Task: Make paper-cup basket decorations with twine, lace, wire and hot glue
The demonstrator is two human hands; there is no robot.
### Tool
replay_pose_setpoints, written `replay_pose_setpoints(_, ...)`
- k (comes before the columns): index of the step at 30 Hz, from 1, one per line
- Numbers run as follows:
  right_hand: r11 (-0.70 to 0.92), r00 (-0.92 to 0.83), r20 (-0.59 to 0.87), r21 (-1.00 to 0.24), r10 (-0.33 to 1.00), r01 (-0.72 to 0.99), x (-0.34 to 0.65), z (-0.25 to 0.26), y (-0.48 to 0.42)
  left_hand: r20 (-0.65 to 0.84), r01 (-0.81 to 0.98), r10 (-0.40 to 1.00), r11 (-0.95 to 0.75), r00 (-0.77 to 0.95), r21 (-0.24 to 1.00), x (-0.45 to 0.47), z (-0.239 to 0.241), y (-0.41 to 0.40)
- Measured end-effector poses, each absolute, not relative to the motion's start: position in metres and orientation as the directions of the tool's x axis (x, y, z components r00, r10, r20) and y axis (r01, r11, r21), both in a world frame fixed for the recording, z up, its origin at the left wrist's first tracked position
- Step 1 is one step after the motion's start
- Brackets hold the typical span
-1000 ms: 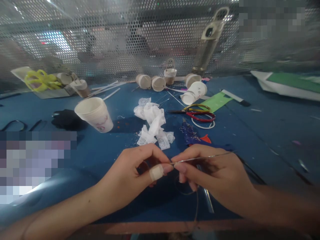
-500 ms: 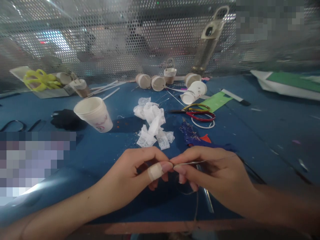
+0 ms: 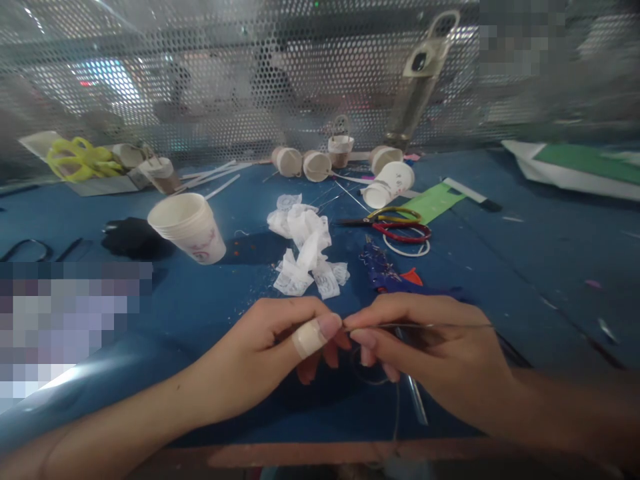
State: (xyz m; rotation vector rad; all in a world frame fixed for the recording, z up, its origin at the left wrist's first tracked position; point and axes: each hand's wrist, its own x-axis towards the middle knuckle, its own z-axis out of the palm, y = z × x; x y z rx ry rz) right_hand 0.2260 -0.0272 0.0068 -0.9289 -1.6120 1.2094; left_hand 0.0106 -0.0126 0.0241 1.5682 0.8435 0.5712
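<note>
My left hand [image 3: 280, 350] and my right hand [image 3: 425, 353] meet fingertip to fingertip low in the middle of the view, just above the blue table [image 3: 525, 267]. Both pinch a thin metal wire [image 3: 430, 326] that runs from the pinch out to the right over my right hand. A loop of the same wire hangs below the fingers. My left thumb wears a pale plaster. A heap of crumpled white paper scraps [image 3: 306, 252] lies just beyond the hands.
A stack of white paper cups [image 3: 189, 228] stands at the left. Red and yellow scissors [image 3: 400, 225] lie right of the scraps, near a green sheet [image 3: 434, 201]. Several cut cups [image 3: 315, 164] line the perforated metal screen [image 3: 250, 80]. Yellow scissors [image 3: 77, 160] rest far left.
The wire's free end has dropped from a slight upward slant to level and reaches farther right. Both hands have sunk a little; the left fingers have curled.
</note>
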Motion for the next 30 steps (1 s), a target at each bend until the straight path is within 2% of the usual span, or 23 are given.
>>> replay_pose_setpoints(11,0.174,-0.32,0.163,-0.985,0.933,0.005,0.226,0.0063,-0.0264,-0.145,0.138,0.814,0.08,0.563,0.987,0.0108,0.0242,-0.013)
replay_pose_setpoints(17,0.202,-0.328,0.184,-0.979,0.927,0.021,0.2254,0.0034,-0.0256,-0.099,0.093,0.841,0.059,0.531,0.994,0.0093,0.0195,-0.0139)
replay_pose_setpoints(25,0.233,-0.291,0.216,-0.972,0.932,0.024,0.2263,0.0038,-0.0268,-0.148,0.235,0.815,0.015,0.56,0.972,0.0123,0.0255,-0.0122)
replay_pose_setpoints(30,0.266,-0.268,0.25,-0.964,0.93,0.024,0.226,0.0046,-0.0253,-0.15,0.232,0.811,0.018,0.566,0.973,0.0105,0.0271,-0.0112)
